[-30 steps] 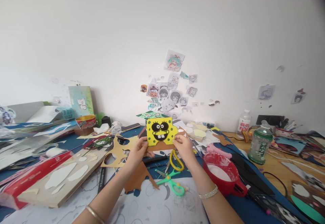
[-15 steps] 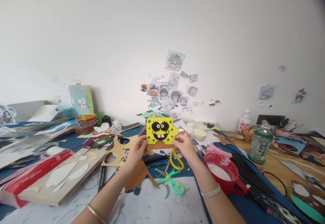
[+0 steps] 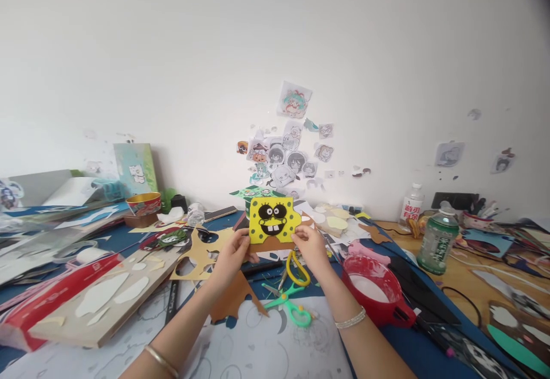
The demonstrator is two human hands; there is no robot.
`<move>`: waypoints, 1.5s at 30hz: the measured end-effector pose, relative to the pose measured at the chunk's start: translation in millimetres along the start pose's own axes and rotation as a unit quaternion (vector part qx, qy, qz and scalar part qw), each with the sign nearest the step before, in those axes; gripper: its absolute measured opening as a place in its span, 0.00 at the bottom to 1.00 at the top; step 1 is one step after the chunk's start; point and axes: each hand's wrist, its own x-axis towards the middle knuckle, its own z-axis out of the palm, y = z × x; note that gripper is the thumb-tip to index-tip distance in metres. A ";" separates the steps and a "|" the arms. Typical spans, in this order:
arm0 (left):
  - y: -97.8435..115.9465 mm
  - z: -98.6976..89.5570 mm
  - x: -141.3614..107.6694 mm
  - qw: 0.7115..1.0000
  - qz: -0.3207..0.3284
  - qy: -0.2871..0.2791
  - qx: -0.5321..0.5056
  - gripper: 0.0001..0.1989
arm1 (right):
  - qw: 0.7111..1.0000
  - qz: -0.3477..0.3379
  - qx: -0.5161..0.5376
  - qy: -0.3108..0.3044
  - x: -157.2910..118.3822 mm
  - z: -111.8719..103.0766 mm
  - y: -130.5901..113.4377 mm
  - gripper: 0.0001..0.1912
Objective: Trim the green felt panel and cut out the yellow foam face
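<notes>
Both hands hold up a yellow cartoon-face cutout [image 3: 275, 235] with green spots, black-ringed eyes, a black open mouth and white teeth. My left hand [image 3: 234, 253] pinches its lower left edge. At the lower right edge, my right hand [image 3: 310, 246] grips it between thumb and fingers. Below the cutout lie scissors [image 3: 287, 299] with one yellow and one green handle, their blades apart. Brown scrap sheet [image 3: 232, 299] with cut-out edges rests beneath my left wrist. A tan cut-up sheet [image 3: 200, 256] is left of that hand.
A red pan-shaped container [image 3: 373, 287] stands by my right forearm. Farther right are a green-labelled bottle [image 3: 438, 241] and a clear bottle [image 3: 412, 207]. At left, a board [image 3: 107, 304] bears white cutouts. Sketched paper [image 3: 258, 350] covers the near desk; drawings [image 3: 295, 101] hang on the wall.
The view has shifted very slightly. Both hands keep their hold on the yellow cutout, which stays almost in place.
</notes>
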 end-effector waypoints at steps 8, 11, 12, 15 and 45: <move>-10.5 -6.1 3.9 0.998 0.012 0.032 0.058 0.15 | 1.000 0.006 -0.027 -0.014 2.2 3.1 9.1 0.04; -11.1 -8.0 5.5 0.998 0.000 0.046 0.050 0.17 | 0.999 0.008 -0.018 -0.029 3.3 4.5 13.7 0.03; -10.2 -8.2 5.4 0.998 -0.006 0.052 0.044 0.18 | 0.999 0.009 -0.012 -0.034 3.7 4.7 14.9 0.03; -4.5 -7.6 3.2 0.997 -0.030 0.065 0.023 0.20 | 0.999 0.013 0.004 -0.038 4.8 4.1 16.8 0.04; 3.6 -6.4 1.1 0.991 -0.078 0.056 -0.094 0.13 | 0.951 0.148 0.254 -0.094 -1.3 -4.8 -1.9 0.18</move>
